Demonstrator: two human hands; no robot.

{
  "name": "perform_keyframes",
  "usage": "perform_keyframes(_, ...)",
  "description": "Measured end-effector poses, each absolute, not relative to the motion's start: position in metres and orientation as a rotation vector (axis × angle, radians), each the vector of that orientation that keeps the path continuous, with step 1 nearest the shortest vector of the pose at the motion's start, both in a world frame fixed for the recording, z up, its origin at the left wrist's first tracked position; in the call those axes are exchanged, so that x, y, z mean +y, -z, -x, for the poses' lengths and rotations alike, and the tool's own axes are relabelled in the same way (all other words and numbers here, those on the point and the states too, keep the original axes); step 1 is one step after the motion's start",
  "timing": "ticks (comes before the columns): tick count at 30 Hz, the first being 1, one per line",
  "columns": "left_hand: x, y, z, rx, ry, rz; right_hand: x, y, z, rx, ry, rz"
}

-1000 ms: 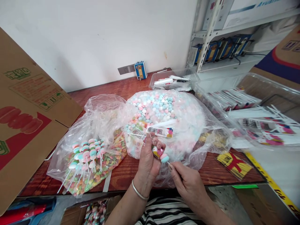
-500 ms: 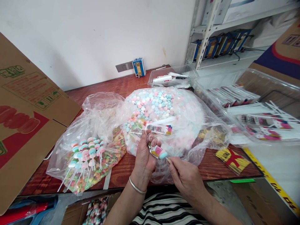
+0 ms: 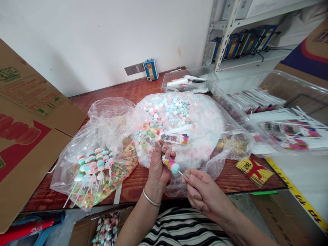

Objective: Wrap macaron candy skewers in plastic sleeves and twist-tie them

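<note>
My left hand (image 3: 159,165), with a bangle at the wrist, is closed around a small printed wrapper (image 3: 167,161). A candy lollipop (image 3: 175,168) sits partly inside that wrapper, its blue and pink end showing. My right hand (image 3: 202,188) pinches the lollipop's thin white stick between thumb and fingertips. Behind my left fingers, a flat printed wrapper (image 3: 174,138) and white sticks (image 3: 180,130) lie on a large clear bag of pastel candies (image 3: 176,109). Several finished-looking candy lollipops (image 3: 94,164) rest on a bag of ring-shaped candies (image 3: 130,153) at the left.
A clear tub (image 3: 302,153) at the right holds wrappers and white sticks. Behind the candy bag stands a smaller clear tray (image 3: 189,87) with pens. Cardboard boxes (image 3: 33,136) flank the table (image 3: 133,191). A yellow-black packet (image 3: 253,172) lies near the front edge. Below is a box of wrapped candies (image 3: 106,229).
The lollipop's blue end has tilted and shifted slightly left. My right hand has turned a little, its fingers more visible, and more of the white stick shows between the hands.
</note>
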State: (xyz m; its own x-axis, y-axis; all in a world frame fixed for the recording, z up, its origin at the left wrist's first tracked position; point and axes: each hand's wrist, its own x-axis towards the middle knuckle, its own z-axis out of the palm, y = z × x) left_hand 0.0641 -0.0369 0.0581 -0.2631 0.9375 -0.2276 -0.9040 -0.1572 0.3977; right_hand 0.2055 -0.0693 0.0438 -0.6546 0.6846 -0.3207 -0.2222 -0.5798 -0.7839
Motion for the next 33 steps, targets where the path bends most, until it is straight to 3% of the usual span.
perform_keyframes(3, -0.039, -0.055, -0.071, 0.486, -1.71, -0.113, -0.069, -0.047, -0.2, -0.724, -2.399, 0.756)
perform_keyframes(9, -0.043, -0.051, -0.081, 0.572, -1.683, -0.12, -0.065, -0.037, -0.193, -0.893, -2.076, 0.946)
perform_keyframes(17, -0.036, -0.057, -0.059, 0.448, -1.705, -0.025, -0.065, -0.035, -0.198, -0.949, -2.201, 0.896)
perform_keyframes(24, -0.033, -0.067, -0.063, 0.53, -1.662, 0.197, -0.068, -0.039, -0.208, -1.793, -1.373, 1.042)
perform_keyframes(33, -0.043, -0.069, -0.083, 0.68, -1.656, 0.07, -0.071, -0.031, -0.203, -2.005, -0.963, 1.101)
